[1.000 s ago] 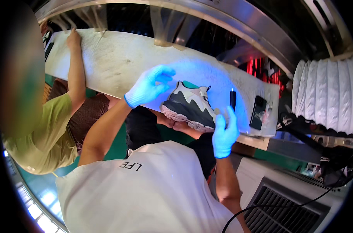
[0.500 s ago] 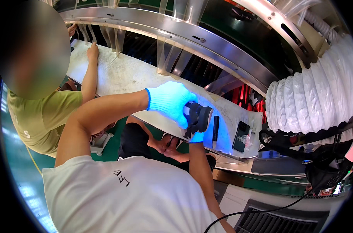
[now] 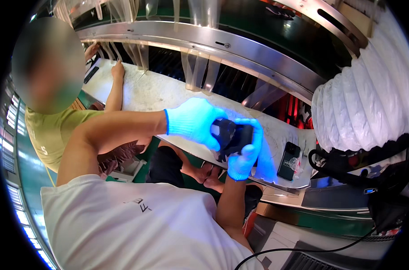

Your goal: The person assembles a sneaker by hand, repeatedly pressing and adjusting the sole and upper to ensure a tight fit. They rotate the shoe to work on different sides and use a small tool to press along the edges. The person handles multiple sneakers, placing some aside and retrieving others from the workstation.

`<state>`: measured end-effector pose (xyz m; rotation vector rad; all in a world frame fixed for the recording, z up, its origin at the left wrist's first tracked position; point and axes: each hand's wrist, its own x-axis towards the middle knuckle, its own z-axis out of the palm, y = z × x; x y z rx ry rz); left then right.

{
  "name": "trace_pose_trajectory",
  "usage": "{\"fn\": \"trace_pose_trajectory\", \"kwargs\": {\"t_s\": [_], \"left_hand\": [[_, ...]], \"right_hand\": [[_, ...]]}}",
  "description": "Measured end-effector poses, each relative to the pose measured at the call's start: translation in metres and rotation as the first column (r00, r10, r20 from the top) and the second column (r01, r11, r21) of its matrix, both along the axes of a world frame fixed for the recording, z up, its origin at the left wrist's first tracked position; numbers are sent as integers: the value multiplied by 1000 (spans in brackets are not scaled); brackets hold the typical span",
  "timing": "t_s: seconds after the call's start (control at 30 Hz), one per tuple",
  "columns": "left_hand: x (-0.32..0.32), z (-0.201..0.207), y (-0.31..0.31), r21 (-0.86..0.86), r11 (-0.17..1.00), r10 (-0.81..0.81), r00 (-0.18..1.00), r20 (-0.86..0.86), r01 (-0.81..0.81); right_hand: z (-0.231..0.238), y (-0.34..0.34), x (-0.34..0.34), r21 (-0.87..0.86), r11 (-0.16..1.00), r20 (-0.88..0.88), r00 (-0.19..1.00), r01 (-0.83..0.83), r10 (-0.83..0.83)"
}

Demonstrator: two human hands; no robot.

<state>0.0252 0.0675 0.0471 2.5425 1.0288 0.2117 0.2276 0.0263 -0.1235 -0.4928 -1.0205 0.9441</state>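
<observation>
Both my hands wear knit gloves that glow blue-white under a blue light. My left hand (image 3: 194,122) is closed on a dark shoe (image 3: 227,134) with a pale patch, held above the near edge of the worktable. My right hand (image 3: 244,161) is closed around the shoe's right end, thumb on the near side and fingers over the far side. Much of the shoe lies in shadow or behind the gloves, so its outline is hard to make out.
A pale worktable (image 3: 164,85) carries a dark phone (image 3: 288,161) with clear plastic beside it. Behind runs a metal rail (image 3: 200,38) with clear strip curtains (image 3: 197,69). A white ribbed duct (image 3: 362,103) stands right. A co-worker in a green shirt (image 3: 56,135) sits left.
My right hand has come up from behind the shoe and now grips its right end. The black bar seen on the table no longer shows. The view has shifted a little.
</observation>
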Motion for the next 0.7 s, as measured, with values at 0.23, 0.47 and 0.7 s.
{"fn": "trace_pose_trajectory", "kwargs": {"t_s": [0.23,0.47,0.7], "left_hand": [[-3,-14,-9,25,999,-29,997,-69,31],[-3,-14,-4,59,996,-61,993,-106,68],[4,-10,3,44,981,-186,981,-57,189]], "right_hand": [[-7,-35,8,-49,999,126,992,11,-4],[20,-25,-18,-119,986,-26,992,119,-123],[4,-29,-11,-53,987,51,987,154,-152]]}}
